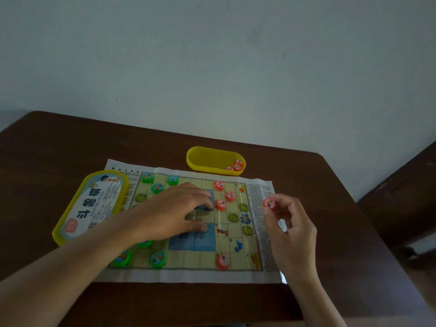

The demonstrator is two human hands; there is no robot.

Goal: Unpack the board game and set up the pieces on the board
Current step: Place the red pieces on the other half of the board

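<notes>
Right now the left hand point(174, 208) lies flat on the paper board point(188, 276), fingers straight and together, palm down across the middle squares and the upper blue patch. It holds nothing and only presses on the sheet.

The right hand point(290, 225) pinches one red piece point(269, 204) between thumb and fingertips, printed face toward the camera, with the other fingers loosely curled. The piece sits over the board's right text margin, outside the grid. I can't tell whether it touches the paper.

The board is spread flat on the brown table point(47, 161).
- The green pieces point(157, 188) are on the left side: three at the far corner and three at the near corner, partly under the left forearm.
- The red pieces point(220, 205) are on the right side: three clustered at the far end and one alone at the near edge.

A yellow box point(207, 159) stands just beyond the board's far edge, open side up, with a few boxed pieces point(236, 166), also red, in its right end. The lid point(92, 204) lies label up at the left, overlapping the board's left margin.
</notes>
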